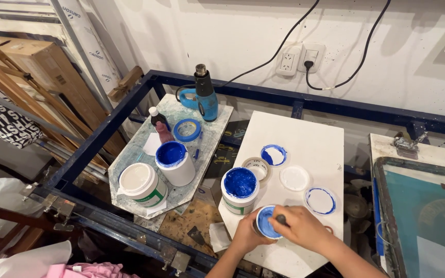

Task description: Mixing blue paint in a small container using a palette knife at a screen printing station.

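Observation:
My left hand (245,234) wraps around a small white pot of blue paint (265,223) on the white board (305,141). Above that pot, my right hand (300,226) grips a dark-handled stirring tool (281,219) whose tip is in the paint. Just behind stands an open white tub of blue paint (239,189). Three round lids lie on the board: a blue-smeared one (273,155), a plain white one (294,178) and a blue-rimmed one (321,200).
To the left, a marbled slab (209,136) carries a closed white tub (142,184), an open tub of blue paint (175,162), blue tape (187,129), two small bottles and a blue heat gun (205,94). A screen-printing frame (423,216) lies at right. Cables run to wall sockets (300,57).

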